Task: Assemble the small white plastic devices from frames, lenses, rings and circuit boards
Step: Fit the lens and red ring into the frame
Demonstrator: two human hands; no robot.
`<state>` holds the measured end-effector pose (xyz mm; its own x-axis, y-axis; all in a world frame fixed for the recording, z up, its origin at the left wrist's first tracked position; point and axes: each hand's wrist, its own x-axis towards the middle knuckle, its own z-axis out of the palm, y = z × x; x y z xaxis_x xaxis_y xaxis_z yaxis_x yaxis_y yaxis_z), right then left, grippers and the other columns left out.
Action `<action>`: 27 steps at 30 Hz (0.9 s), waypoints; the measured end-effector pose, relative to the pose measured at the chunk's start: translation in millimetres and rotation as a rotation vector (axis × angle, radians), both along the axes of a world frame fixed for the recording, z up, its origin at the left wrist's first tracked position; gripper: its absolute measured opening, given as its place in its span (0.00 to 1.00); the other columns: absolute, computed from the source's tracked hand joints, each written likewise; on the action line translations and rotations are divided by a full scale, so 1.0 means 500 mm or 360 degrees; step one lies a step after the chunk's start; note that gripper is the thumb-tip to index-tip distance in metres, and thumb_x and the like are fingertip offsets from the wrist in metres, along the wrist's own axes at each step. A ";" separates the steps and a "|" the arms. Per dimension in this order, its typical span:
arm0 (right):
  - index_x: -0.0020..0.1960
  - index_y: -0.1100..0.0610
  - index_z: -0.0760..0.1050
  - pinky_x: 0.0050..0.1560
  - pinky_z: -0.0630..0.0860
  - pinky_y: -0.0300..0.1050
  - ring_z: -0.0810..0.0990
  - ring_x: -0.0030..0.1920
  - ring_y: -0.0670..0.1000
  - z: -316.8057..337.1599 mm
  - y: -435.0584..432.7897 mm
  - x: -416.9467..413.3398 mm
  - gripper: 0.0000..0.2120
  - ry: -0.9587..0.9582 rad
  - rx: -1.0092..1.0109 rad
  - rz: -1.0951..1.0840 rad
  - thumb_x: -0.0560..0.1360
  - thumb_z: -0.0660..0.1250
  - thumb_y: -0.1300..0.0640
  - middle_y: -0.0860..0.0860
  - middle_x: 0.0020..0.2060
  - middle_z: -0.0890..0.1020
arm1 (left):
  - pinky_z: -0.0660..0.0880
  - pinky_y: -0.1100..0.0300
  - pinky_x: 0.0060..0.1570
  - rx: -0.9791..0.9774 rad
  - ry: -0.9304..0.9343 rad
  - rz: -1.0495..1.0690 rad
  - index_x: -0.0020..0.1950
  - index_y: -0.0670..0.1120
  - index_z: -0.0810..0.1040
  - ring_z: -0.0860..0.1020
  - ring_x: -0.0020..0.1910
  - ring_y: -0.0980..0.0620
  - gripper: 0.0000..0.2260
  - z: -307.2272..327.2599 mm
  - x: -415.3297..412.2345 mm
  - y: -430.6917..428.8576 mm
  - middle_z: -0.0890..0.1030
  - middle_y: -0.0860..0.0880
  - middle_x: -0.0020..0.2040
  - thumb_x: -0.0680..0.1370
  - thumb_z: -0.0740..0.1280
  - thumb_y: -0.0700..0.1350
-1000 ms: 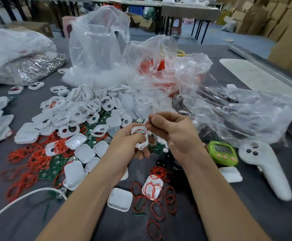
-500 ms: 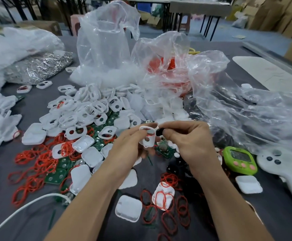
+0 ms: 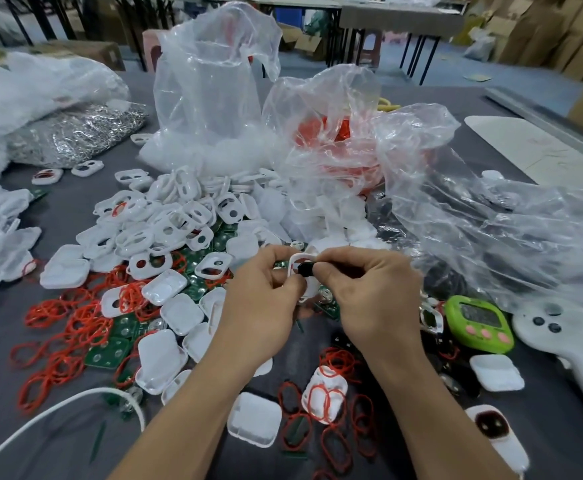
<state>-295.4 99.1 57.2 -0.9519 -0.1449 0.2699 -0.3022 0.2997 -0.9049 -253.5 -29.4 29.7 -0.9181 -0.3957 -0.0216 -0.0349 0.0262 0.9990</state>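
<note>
My left hand [image 3: 262, 306] grips a small white frame [image 3: 298, 263] held upright above the table's middle. My right hand [image 3: 369, 292] pinches a small black lens piece [image 3: 305, 269] and holds it against the frame's opening. A heap of white frames [image 3: 165, 223] lies behind and to the left, with white covers [image 3: 165, 285], green circuit boards [image 3: 108, 353] and red rings [image 3: 75, 323] spread around it. More red rings [image 3: 331, 441] lie between my forearms, near a white cover [image 3: 253, 422].
Clear plastic bags [image 3: 214, 91] stand behind the heap, one with red rings inside [image 3: 324, 133]. A green timer [image 3: 479, 323] and a white controller [image 3: 567, 351] lie at the right. A white cable [image 3: 51, 414] runs at the lower left. A foil bag [image 3: 71, 133] lies far left.
My hands have risen slightly and come closer together. The black piece in my right hand has come up against the frame held in my left hand.
</note>
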 end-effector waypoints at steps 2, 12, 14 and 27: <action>0.42 0.45 0.88 0.39 0.75 0.26 0.84 0.37 0.37 -0.005 -0.003 0.001 0.10 0.0016 0.0026 -0.0037 0.71 0.80 0.61 0.34 0.35 0.85 | 0.85 0.44 0.43 -0.0021 -0.0001 0.0004 0.52 0.53 0.82 0.86 0.37 0.43 0.16 0.000 0.000 0.002 0.85 0.46 0.35 0.78 0.64 0.32; 0.38 0.47 0.86 0.35 0.76 0.37 0.82 0.33 0.43 -0.016 -0.026 0.015 0.07 0.0086 0.0094 -0.0240 0.69 0.81 0.58 0.39 0.31 0.83 | 0.80 0.43 0.37 -0.0015 0.0003 0.0010 0.44 0.54 0.78 0.82 0.32 0.41 0.08 -0.005 -0.001 0.013 0.85 0.42 0.34 0.76 0.68 0.40; 0.36 0.48 0.84 0.35 0.77 0.37 0.81 0.33 0.44 -0.014 -0.028 0.017 0.09 0.0095 0.0050 -0.0295 0.68 0.81 0.58 0.39 0.31 0.83 | 0.77 0.43 0.31 -0.0028 0.0040 0.0008 0.44 0.54 0.77 0.79 0.30 0.43 0.07 -0.003 0.001 0.015 0.84 0.42 0.33 0.76 0.67 0.42; 0.38 0.50 0.84 0.34 0.79 0.37 0.84 0.32 0.45 -0.007 -0.004 -0.004 0.09 -0.0171 -0.0064 0.0142 0.72 0.75 0.63 0.45 0.31 0.85 | 0.83 0.52 0.34 0.0063 0.0148 0.0018 0.41 0.49 0.81 0.84 0.30 0.45 0.14 0.023 0.013 0.003 0.83 0.41 0.31 0.78 0.65 0.30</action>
<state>-297.6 97.2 53.5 -0.9595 -0.2212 0.1742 -0.2265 0.2392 -0.9442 -246.7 -27.7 40.9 -0.9124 -0.4066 0.0477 0.0581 -0.0132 0.9982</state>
